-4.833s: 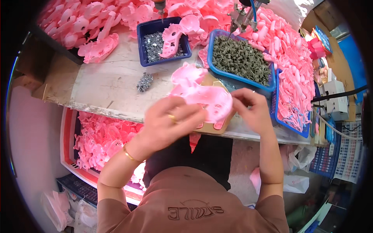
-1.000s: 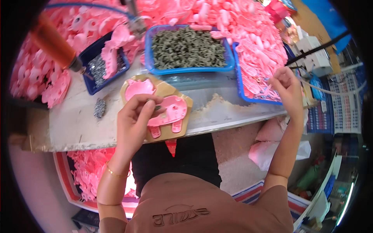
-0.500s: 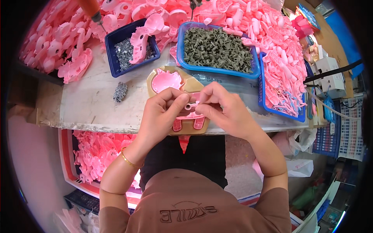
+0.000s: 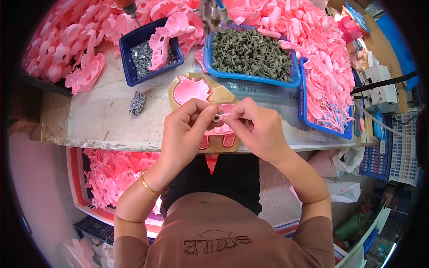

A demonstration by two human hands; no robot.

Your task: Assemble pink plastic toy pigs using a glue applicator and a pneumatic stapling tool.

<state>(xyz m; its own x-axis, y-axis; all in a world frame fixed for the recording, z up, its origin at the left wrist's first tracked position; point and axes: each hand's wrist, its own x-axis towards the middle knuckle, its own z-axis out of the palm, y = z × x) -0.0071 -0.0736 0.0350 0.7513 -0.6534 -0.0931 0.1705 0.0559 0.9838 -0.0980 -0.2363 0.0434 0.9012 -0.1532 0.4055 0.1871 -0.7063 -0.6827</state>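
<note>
In front of my body both hands meet over a tan holding fixture (image 4: 222, 95). My left hand (image 4: 188, 126) pinches a small part with a round ring end (image 4: 217, 118). The fingertips of my right hand (image 4: 259, 128) are closed at the part's other end, partly hiding it. Set in the fixture is a pink hollow toy shell: its round head piece (image 4: 191, 92) shows at the upper left, and its legs (image 4: 229, 140) at the lower edge. My fingers cover much of its middle.
Behind stand a blue tray of grey-green small parts (image 4: 250, 56) and a dark blue bin (image 4: 130, 76) with metal bits. Pink shells (image 4: 62, 49) are heaped at left. A blue basket (image 4: 304, 105) of pink pieces stands right. A screwdriver (image 4: 129, 9) and a metal tool (image 4: 210, 15) hang above.
The ring-ended part has tilted slightly and my right fingers have shifted closer along it. The hanging metal tool shows lower in view, and the orange-handled screwdriver appears farther right.
</note>
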